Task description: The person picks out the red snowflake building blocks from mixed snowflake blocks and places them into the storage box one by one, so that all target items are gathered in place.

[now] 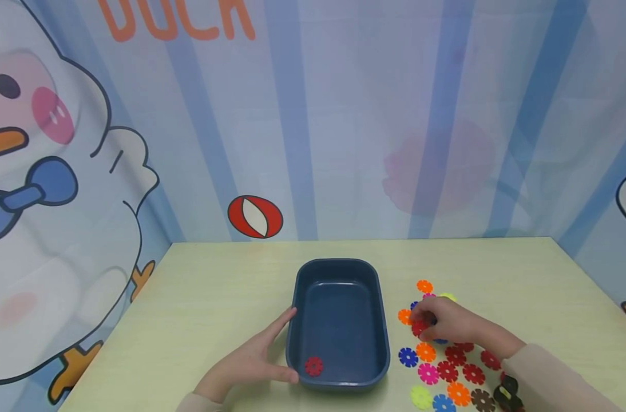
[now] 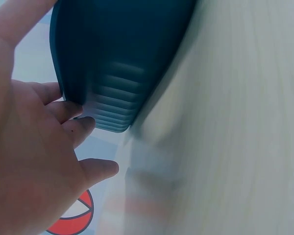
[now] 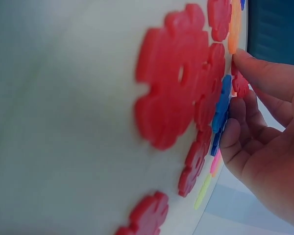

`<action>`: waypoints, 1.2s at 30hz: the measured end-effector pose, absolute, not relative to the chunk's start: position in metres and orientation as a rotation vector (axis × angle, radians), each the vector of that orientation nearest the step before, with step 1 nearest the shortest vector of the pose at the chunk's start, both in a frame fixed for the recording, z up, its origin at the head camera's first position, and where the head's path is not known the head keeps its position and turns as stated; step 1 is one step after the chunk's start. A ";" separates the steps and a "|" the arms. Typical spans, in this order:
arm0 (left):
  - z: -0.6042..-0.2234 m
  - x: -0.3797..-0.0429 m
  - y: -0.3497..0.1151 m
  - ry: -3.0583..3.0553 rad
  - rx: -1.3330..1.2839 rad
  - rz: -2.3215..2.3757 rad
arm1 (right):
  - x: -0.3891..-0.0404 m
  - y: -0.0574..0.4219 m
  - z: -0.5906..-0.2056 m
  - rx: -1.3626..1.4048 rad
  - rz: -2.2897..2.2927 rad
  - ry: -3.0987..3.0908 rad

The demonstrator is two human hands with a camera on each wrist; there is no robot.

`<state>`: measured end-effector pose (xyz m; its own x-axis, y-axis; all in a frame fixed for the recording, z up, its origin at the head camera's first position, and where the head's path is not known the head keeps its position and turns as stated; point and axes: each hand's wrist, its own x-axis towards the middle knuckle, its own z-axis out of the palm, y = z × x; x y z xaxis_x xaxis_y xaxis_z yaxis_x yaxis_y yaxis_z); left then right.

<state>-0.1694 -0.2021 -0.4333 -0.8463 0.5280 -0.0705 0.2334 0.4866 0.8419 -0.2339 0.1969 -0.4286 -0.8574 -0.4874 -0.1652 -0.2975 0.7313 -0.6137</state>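
A deep blue rectangular tray point(image 1: 339, 326) stands on the table with one red snowflake disc point(image 1: 314, 366) inside, at its near left corner. My left hand point(image 1: 246, 364) touches the tray's left side, fingers spread and mostly straight, thumb at the near corner. In the left wrist view, fingertips point(image 2: 73, 110) lie along the wall of the tray point(image 2: 122, 44). To the right of the tray, my right hand point(image 1: 449, 319) pinches a red snowflake disc point(image 3: 240, 84) between thumb and fingers, low over the other discs. Its curled fingers partly hide that disc.
Loose snowflake discs in several colours lie right of the tray, among them an orange one point(image 1: 424, 286), a dark blue one point(image 1: 408, 357) and a brown one point(image 1: 482, 400). A black object point(image 1: 507, 392) sits beside the right sleeve. A printed curtain point(image 1: 344, 126) hangs behind the table point(image 1: 230, 280).
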 end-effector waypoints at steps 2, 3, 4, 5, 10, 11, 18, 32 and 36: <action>-0.433 -0.169 -0.202 2.414 0.644 1.297 | -0.234 0.197 -0.428 -0.601 -0.847 2.623; -0.433 -0.170 -0.202 2.413 0.646 1.298 | -0.234 0.197 -0.428 -0.601 -0.848 2.624; -0.433 -0.170 -0.202 2.413 0.648 1.299 | -0.234 0.197 -0.428 -0.599 -0.852 2.622; -0.433 -0.170 -0.202 2.411 0.651 1.301 | -0.234 0.197 -0.427 -0.608 -0.857 2.621; -0.434 -0.170 -0.202 2.414 0.654 1.299 | -0.233 0.200 -0.426 -0.651 -0.890 2.606; -0.434 -0.170 -0.202 2.415 0.655 1.296 | -0.233 0.200 -0.426 -0.661 -0.897 2.602; -0.433 -0.171 -0.203 2.426 0.695 1.282 | -0.233 0.200 -0.427 -0.688 -0.934 2.570; -0.433 -0.170 -0.204 2.428 0.678 1.280 | -0.234 0.204 -0.418 -0.742 -0.922 2.621; -0.433 -0.169 -0.203 2.429 0.674 1.277 | -0.235 0.206 -0.408 -0.787 -0.972 2.634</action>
<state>-0.1694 -0.2035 -0.4328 -0.8394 0.5405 -0.0571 0.2595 0.4909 0.8317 -0.2353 0.2063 -0.4081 -0.8308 -0.5560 -0.0242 -0.4069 0.6366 -0.6551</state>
